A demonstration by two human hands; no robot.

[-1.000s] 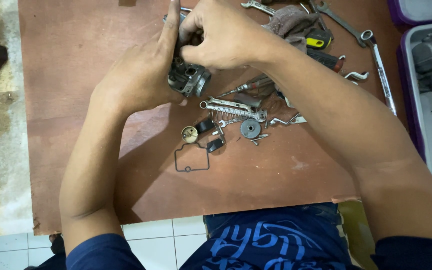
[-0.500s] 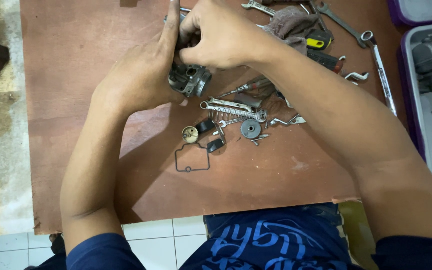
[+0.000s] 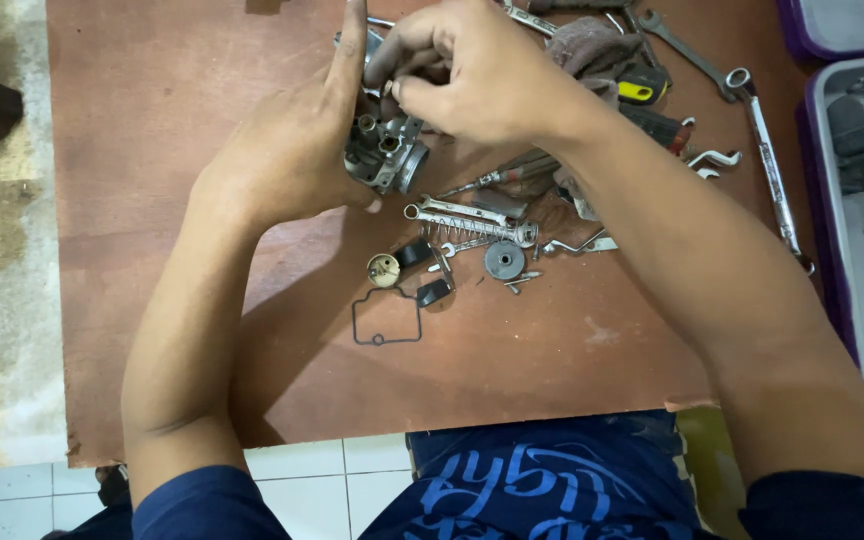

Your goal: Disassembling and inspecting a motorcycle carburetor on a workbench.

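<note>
Carburetor (image 3: 384,152): same spot as before.
Left hand (image 3: 287,160): still wrapped around it.
Right hand (image 3: 472,70): fingertips still pinched on top.

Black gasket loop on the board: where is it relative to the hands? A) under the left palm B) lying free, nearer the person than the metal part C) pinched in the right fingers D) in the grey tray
B: the black gasket loop lies flat on the brown board, untouched, below the metal carburetor body that the left hand and right hand hold.
</note>
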